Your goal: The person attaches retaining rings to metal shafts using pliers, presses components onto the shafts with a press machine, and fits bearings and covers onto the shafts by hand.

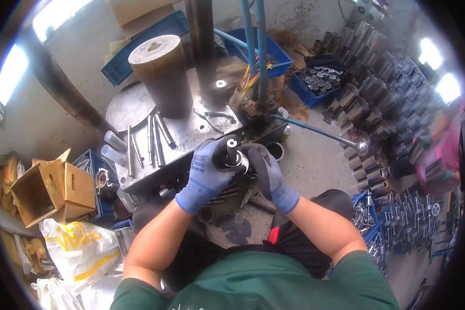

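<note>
Blue gloves with dark palms cover both of my hands, close together in front of the metal work table (183, 139). A metal shaft (232, 145) with a pale, hollow-looking end stands up between them, and a shiny ring (244, 164) shows lower down beside it. My left hand (205, 168) is wrapped round the shaft from the left. From the right, the fingers of my right hand (271, 173) close on the ring side of the same piece. The gloves hide its lower part. Several metal rods (156, 138) and a pair of pliers (212, 118) lie on the table.
A thick metal cylinder (157, 70) stands on the table beside a round plate (129, 106). A long blue-handled lever (315, 130) reaches right. Blue bins (315, 88) hold metal parts; stacked metal cylinders (367, 103) line the right. A co-worker in pink (442, 155) is at far right.
</note>
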Demonstrator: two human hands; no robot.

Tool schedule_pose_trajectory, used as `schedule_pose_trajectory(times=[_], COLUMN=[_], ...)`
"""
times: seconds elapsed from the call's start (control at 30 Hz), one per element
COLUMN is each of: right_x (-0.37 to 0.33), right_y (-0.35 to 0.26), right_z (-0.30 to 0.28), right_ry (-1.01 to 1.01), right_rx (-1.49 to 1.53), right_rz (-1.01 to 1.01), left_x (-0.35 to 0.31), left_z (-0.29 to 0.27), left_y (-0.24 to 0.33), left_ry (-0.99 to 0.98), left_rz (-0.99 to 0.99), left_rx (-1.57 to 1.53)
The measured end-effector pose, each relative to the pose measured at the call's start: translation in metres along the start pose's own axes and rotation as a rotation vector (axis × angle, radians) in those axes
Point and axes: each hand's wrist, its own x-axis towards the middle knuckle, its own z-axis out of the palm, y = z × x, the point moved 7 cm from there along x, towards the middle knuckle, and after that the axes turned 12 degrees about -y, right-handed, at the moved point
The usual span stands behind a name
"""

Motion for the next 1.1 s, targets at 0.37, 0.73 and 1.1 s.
schedule_pose_trajectory(times=[0.37,0.73,1.1], right_x=[-0.003,-0.036,-0.264], right_y=[0.012,-0.022,-0.186], right_z=[-0.009,0.003,-0.159], right_ry=[-0.189,-0.095,0.272], right_rx=[-0.41,0.532,-0.151], right_rz=[-0.099,0.18,0.169], left_x=[-0.022,0.005,0.001], left_z=[-0.005,0.024,0.031], left_y=[-0.005,0.014,0.007], left_ry=[0.042,-0.188,-0.134], left_rz=[-0.039,0.056,0.165], left_rx=[-0.099,-0.756,-0.13])
